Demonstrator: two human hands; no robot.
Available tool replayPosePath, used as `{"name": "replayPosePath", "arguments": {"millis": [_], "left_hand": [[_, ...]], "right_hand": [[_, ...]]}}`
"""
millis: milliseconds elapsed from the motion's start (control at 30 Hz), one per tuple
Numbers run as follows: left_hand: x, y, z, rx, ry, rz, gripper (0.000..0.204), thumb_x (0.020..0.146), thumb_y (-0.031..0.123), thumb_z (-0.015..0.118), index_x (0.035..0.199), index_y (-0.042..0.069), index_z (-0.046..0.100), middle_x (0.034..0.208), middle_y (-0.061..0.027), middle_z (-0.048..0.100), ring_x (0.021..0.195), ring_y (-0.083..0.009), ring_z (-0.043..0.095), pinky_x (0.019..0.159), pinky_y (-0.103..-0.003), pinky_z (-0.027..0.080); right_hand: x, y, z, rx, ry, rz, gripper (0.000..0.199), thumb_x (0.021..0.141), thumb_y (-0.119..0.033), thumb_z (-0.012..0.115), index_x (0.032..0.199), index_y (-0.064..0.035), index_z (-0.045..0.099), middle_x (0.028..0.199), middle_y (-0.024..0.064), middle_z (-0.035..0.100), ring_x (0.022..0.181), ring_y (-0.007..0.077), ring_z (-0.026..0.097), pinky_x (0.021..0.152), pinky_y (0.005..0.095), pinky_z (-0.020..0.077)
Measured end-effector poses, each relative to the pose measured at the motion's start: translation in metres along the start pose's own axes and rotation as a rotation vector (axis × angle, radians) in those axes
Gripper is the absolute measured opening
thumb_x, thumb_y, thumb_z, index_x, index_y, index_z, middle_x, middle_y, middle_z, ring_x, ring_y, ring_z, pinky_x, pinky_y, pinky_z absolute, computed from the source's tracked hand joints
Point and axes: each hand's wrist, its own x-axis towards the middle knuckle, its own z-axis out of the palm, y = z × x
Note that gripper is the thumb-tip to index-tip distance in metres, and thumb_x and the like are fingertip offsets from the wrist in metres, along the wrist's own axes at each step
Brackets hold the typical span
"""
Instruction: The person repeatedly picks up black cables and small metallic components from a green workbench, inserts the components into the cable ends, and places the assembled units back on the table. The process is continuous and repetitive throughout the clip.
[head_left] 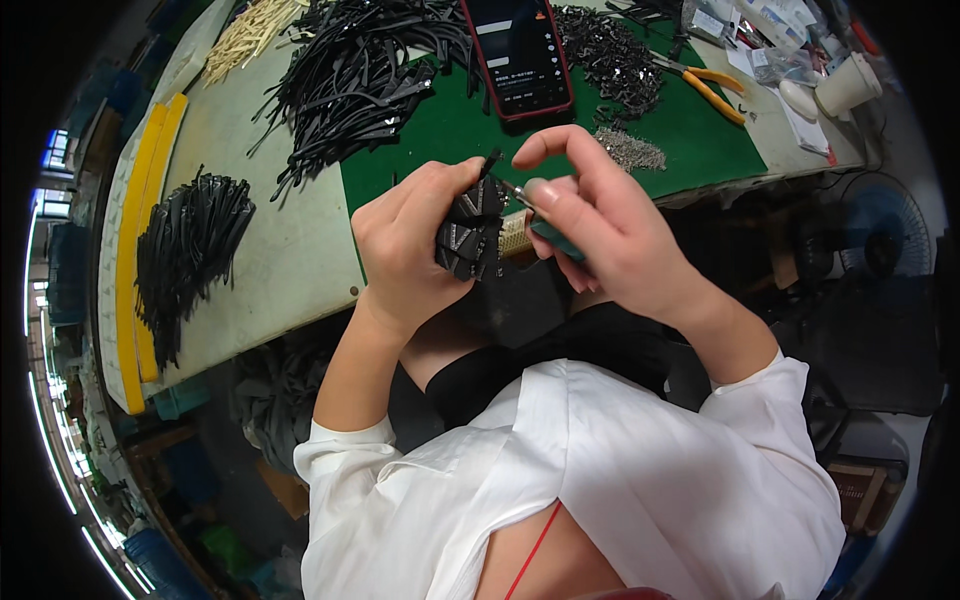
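Observation:
My left hand (pixel 405 225) is closed around several black straps (pixel 468 232) with sparkling silver trim, held up near the table's front edge. One strap end pokes up beside the left thumb. Between the thumb and fingers of my right hand (pixel 605 220) is a small hand tool with a green handle (pixel 556 241). Its thin metal end points at the top of the straps, close to the left thumb. The right index finger is raised and bent. Whether the tip touches a strap is too small to tell.
A green mat (pixel 440 130) carries a phone (pixel 516 60), a heap of black straps (pixel 345 95), small dark metal parts (pixel 612 65), tiny silver pieces (pixel 632 150) and orange-handled pliers (pixel 715 92). Another strap pile (pixel 190 245) lies left by a yellow strip (pixel 150 240). A white cup (pixel 848 85) stands right.

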Motion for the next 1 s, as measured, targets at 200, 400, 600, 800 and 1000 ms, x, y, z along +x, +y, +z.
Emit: {"name": "replayPosePath", "arguments": {"millis": [200, 400, 600, 800, 1000], "left_hand": [[-0.002, -0.008, 0.003, 0.044, -0.143, -0.136, 0.032, 0.062, 0.0, 0.072, 0.094, 0.001, 0.064, 0.075, -0.0131, 0.065, 0.066, -0.0315, 0.066, 0.056, -0.035, 0.05], [-0.004, -0.028, -0.017, 0.145, -0.032, -0.411, 0.028, 0.069, 0.001, 0.073, 0.095, 0.003, 0.063, 0.079, -0.0165, 0.067, 0.072, -0.0386, 0.065, 0.061, -0.041, 0.049], [-0.054, -0.089, -0.089, 0.673, -0.104, -0.621, 0.035, 0.075, 0.023, 0.083, 0.097, 0.003, 0.064, 0.084, -0.0188, 0.068, 0.08, -0.0393, 0.065, 0.066, -0.043, 0.05], [-0.103, -0.153, -0.137, 1.058, -0.101, -0.53, 0.064, 0.074, 0.047, 0.08, 0.114, 0.0, 0.063, 0.114, -0.0138, 0.057, 0.107, -0.0334, 0.051, 0.088, -0.044, 0.045], [-0.103, -0.22, -0.172, 1.31, -0.172, -0.474, 0.079, 0.085, 0.062, 0.063, 0.138, 0.004, 0.05, 0.146, -0.0152, 0.047, 0.14, -0.033, 0.035, 0.114, -0.049, 0.026]], "right_hand": [[0.01, 0.035, 0.014, -0.826, 0.248, -0.414, 0.046, 0.09, -0.013, 0.065, 0.129, -0.002, 0.043, 0.076, 0.0157, 0.063, 0.064, 0.0345, 0.065, 0.055, 0.0392, 0.0483], [0.004, 0.032, 0.009, -0.89, 0.172, -0.284, 0.058, 0.085, -0.022, 0.072, 0.131, -0.0022, 0.044, 0.083, 0.0193, 0.067, 0.064, 0.0362, 0.067, 0.055, 0.0421, 0.0523], [-0.021, 0.057, -0.02, -0.755, 0.221, -0.176, 0.051, 0.085, -0.013, 0.072, 0.13, -0.0078, 0.05, 0.086, 0.0181, 0.066, 0.076, 0.0368, 0.068, 0.066, 0.0395, 0.0525], [-0.024, 0.057, -0.032, -0.767, 0.19, -0.107, 0.044, 0.086, -0.012, 0.071, 0.126, -0.0073, 0.053, 0.079, 0.012, 0.059, 0.064, 0.0262, 0.058, 0.063, 0.0338, 0.0479], [-0.019, 0.053, -0.029, -0.72, 0.171, -0.112, 0.043, 0.085, -0.011, 0.071, 0.125, -0.0071, 0.054, 0.078, 0.0106, 0.059, 0.063, 0.0217, 0.058, 0.062, 0.0311, 0.0472]]}}
